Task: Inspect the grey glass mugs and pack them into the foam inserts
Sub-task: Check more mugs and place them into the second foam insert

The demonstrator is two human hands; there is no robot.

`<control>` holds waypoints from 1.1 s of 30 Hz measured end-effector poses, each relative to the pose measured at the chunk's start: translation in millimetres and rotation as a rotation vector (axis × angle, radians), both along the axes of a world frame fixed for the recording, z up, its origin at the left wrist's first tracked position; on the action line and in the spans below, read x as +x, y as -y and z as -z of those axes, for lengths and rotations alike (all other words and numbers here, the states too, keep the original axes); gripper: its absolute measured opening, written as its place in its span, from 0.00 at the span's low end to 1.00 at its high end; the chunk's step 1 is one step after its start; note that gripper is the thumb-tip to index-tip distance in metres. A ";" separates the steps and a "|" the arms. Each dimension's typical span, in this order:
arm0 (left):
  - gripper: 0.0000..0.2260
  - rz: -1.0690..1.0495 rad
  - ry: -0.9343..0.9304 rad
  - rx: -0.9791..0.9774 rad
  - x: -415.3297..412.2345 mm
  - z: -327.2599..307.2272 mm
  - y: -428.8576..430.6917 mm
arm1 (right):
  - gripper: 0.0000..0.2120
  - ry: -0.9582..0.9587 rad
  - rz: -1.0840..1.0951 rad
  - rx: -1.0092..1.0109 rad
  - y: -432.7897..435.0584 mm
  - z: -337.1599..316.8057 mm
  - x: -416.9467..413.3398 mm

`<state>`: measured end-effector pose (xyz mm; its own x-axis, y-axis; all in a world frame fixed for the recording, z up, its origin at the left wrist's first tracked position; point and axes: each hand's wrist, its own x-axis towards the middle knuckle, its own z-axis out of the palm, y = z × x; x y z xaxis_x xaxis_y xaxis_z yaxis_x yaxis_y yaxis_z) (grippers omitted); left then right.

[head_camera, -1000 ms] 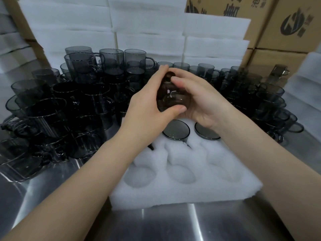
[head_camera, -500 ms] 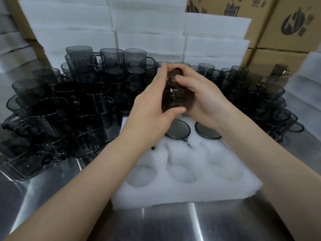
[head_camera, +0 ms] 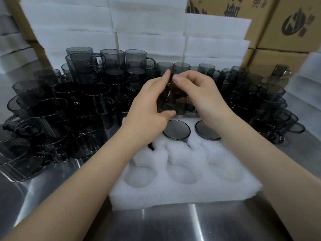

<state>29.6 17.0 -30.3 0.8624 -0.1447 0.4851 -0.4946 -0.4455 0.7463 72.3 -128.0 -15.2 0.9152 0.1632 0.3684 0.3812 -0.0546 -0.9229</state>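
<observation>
- Fingers (head_camera: 164, 79) of the left hand (head_camera: 149, 108) and right hand (head_camera: 201, 100) curl round one grey mug (head_camera: 173, 101), gripping it from both sides.
- It hangs over the far row of the foam insert (head_camera: 191, 193) — empty pockets (head_camera: 184, 174) lie below, nearer the person.

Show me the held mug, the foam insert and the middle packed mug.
held mug (head_camera: 173, 100), head view, its glass side.
foam insert (head_camera: 191, 194), head view, bare front edge.
middle packed mug (head_camera: 176, 129), head view, its round top.

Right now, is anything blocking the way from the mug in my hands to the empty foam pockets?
Nothing visible does. The mug is held above the foam insert's far end; the three near pockets lie open.
</observation>
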 end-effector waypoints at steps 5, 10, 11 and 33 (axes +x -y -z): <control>0.37 0.004 0.026 0.065 -1.8 -0.7 -1.3 | 0.17 0.082 0.030 -0.192 1.3 -1.7 -1.4; 0.32 -0.055 0.028 0.039 -3.9 -3.3 1.2 | 0.19 0.000 0.008 -0.207 0.2 -3.0 -0.6; 0.30 -0.054 0.022 0.017 -3.9 -4.3 1.8 | 0.19 -0.010 0.007 -0.173 0.0 -2.5 -0.4; 0.23 0.012 -0.116 -0.653 3.8 -5.6 -7.5 | 0.12 -0.216 -0.312 0.285 10.1 -8.9 -3.4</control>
